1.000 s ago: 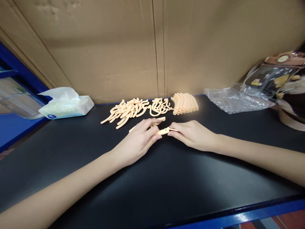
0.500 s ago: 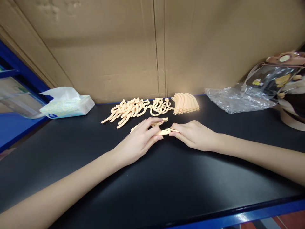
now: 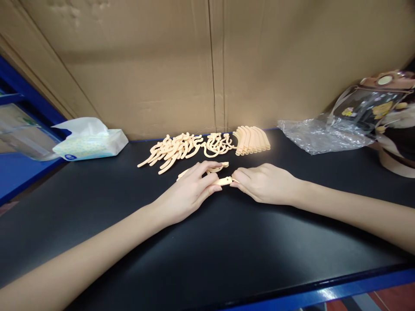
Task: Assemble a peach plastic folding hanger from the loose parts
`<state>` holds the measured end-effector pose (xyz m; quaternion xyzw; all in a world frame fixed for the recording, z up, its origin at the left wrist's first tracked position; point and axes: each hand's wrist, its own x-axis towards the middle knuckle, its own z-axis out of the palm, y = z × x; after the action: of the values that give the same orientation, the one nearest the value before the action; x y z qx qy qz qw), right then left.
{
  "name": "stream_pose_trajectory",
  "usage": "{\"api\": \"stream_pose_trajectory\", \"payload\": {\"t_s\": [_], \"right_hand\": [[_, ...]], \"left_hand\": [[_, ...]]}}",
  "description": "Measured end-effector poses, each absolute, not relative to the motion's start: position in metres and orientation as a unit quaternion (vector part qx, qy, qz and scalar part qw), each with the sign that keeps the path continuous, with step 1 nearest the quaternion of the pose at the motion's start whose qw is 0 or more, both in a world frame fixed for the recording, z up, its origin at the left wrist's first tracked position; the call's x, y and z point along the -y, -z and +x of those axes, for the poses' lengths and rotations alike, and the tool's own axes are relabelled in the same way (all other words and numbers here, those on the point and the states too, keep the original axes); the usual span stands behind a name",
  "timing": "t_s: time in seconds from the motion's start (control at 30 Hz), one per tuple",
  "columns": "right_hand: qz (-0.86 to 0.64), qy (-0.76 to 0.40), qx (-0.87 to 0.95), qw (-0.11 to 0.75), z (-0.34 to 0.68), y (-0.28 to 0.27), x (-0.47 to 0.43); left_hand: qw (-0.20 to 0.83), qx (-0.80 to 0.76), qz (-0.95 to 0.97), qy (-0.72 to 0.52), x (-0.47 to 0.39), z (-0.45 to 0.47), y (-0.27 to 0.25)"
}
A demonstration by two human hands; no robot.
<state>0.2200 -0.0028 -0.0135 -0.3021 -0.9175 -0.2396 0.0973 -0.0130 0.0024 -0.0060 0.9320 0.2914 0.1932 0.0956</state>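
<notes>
Over the middle of the black table, my left hand is closed with thumb and finger around a cream plastic piece that has a small hole near its end. Facing it, my right hand pinches a thin cream part that meets the piece's right end; my fingers hide most of this part. A second, curved cream plastic piece lies under the fingers of my left hand, partly covered. Behind the hands are a pile of long curved cream pieces, a smaller pile of hook-shaped pieces and a neat row of curved tubes.
A tissue box stands at the back left. Toward the back right lie a crumpled clear plastic bag and a clear bottle with a brown lid. Cardboard walls the rear of the black table.
My right hand's fingers have moved closer to the end of the piece, so less of the thin part shows between the hands. My left hand has hardly moved.
</notes>
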Motion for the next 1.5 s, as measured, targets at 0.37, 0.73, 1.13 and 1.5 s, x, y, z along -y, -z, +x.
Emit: {"api": "stream_pose_trajectory", "payload": {"t_s": [0.37, 0.73, 1.13, 1.5], "right_hand": [[-0.267, 0.311, 0.903, 0.127, 0.2173, 0.0116, 0.0031], [-0.265, 0.334, 0.894, 0.138, 0.2166, 0.0108, 0.0050], [-0.271, 0.336, 0.882, 0.187, 0.2161, 0.0127, 0.0043], [-0.259, 0.327, 0.886, 0.203, 0.2168, 0.0128, 0.0043]], "left_hand": [[0.105, -0.295, 0.931, -0.188, -0.0022, -0.0120, 0.0056], [0.105, -0.295, 0.933, -0.178, -0.0011, -0.0112, 0.0035], [0.098, -0.304, 0.934, -0.156, -0.0011, -0.0108, 0.0026], [0.101, -0.301, 0.936, -0.152, -0.0015, -0.0109, 0.0030]]}}
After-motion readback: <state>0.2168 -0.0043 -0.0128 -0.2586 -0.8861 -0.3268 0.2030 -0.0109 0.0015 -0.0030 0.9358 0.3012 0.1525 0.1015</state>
